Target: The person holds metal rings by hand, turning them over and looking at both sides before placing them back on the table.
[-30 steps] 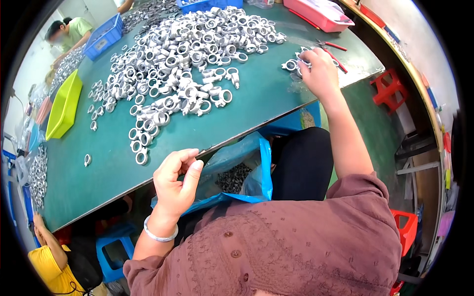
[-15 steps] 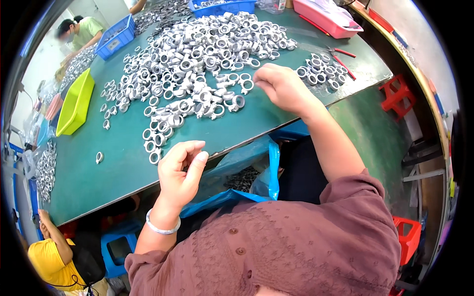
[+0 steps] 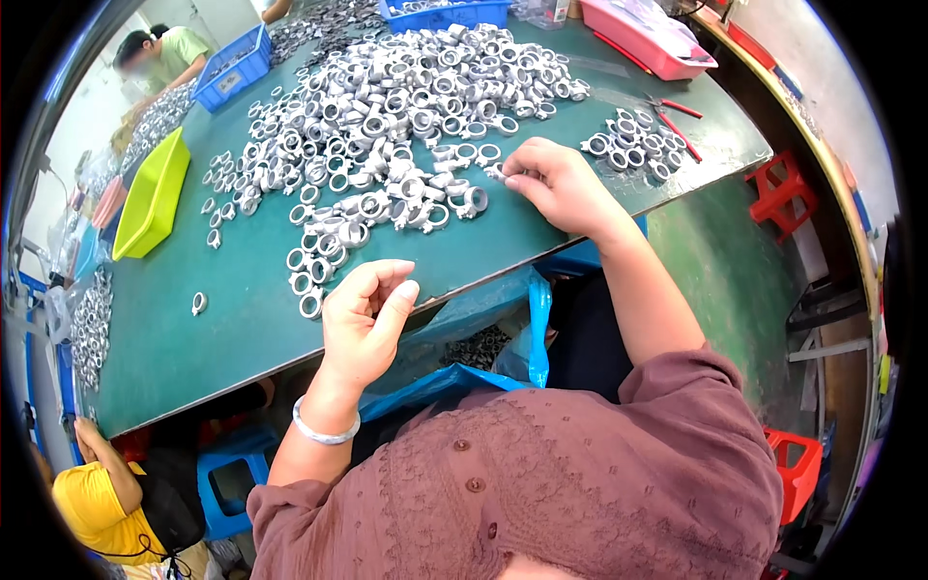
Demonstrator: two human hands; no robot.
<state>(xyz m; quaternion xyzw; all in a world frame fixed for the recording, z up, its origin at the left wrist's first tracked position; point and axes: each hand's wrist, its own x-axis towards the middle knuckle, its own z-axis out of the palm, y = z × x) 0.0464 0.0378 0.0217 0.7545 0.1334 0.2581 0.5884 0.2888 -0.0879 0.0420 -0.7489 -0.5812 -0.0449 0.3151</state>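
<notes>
- Metal ring pile (image 3: 416,101): 12 o'clock.
- Right hand (image 3: 556,184): fingertips at pile's 4 o'clock edge; can't tell if gripping.
- Left hand (image 3: 365,321): loosely curled, thumb apart.
- Blue bin (image 3: 237,77), 10:30: marking illegible.

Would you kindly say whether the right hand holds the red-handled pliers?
No, the red-handled pliers lie on the table, apart from the right hand.

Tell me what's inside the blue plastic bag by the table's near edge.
Inside the blue plastic bag, a heap of small dark parts shows; exact shapes are too small to tell. The bag's bottom and whatever lies beneath the top layer are covered.
</notes>
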